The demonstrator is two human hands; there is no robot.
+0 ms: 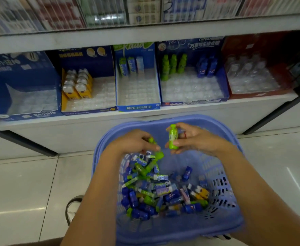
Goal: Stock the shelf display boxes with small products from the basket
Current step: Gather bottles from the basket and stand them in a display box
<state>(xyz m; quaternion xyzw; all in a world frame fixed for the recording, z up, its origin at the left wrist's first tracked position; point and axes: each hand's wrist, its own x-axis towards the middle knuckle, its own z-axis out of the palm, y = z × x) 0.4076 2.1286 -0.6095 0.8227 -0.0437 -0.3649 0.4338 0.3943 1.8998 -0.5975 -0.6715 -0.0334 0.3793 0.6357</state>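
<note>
Presently the right hand [195, 139] pinches a green bottle [173, 137] over the basket's [145, 121] far rim; the left hand [133, 142] grips another. Light, rigid, probably slick: hold mid-body.

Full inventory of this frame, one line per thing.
basket: one, lilac-blue, on floor below shelf
loose products: many, blue, green, white, yellow, piled in basket
display boxes: five, four blue, one red, row on shelf
shelved green bottles: three, green, back of fourth box
yellow packs: several, yellow-white, second box
shoe: one, pale, floor lower left
right-hand bottle: one, green, upright over basket
left-hand bottle: one, green, partly hidden
left hand: one, grips left-hand bottle
right hand: one, pinches right-hand bottle
</note>
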